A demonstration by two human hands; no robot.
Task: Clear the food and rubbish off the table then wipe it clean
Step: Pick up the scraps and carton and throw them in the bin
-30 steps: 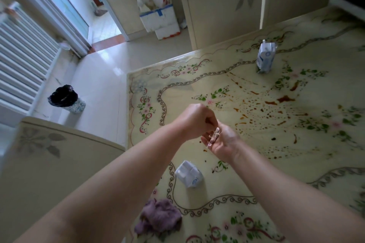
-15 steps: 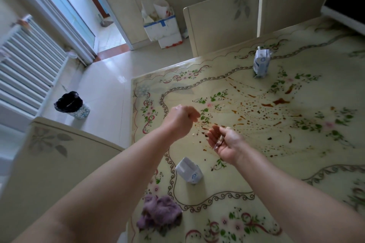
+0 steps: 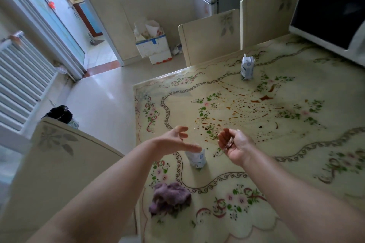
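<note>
My right hand (image 3: 236, 147) hovers palm up over the table (image 3: 316, 144), its fingers cupped around small brownish food scraps (image 3: 229, 142). To its left my left hand (image 3: 175, 140) is spread open and holds nothing. It partly covers a squashed white carton (image 3: 197, 160) lying on the table. An upright milk carton (image 3: 246, 69) with a straw stands at the far side. Brown sauce splatters (image 3: 256, 107) spread across the middle. A crumpled purple cloth (image 3: 169, 198) lies near the front left edge.
A bin with a black liner (image 3: 61, 114) stands on the floor to the left, behind a cream chair back (image 3: 59, 163). Two more chairs (image 3: 209, 37) line the far edge. A microwave (image 3: 331, 16) sits at the back right. A foam box (image 3: 153, 46) stands by the wall.
My left hand has pulled away leftward from my right palm and opened out from a fist. My right hand stays cupped with the scraps. The view has tilted upward.
</note>
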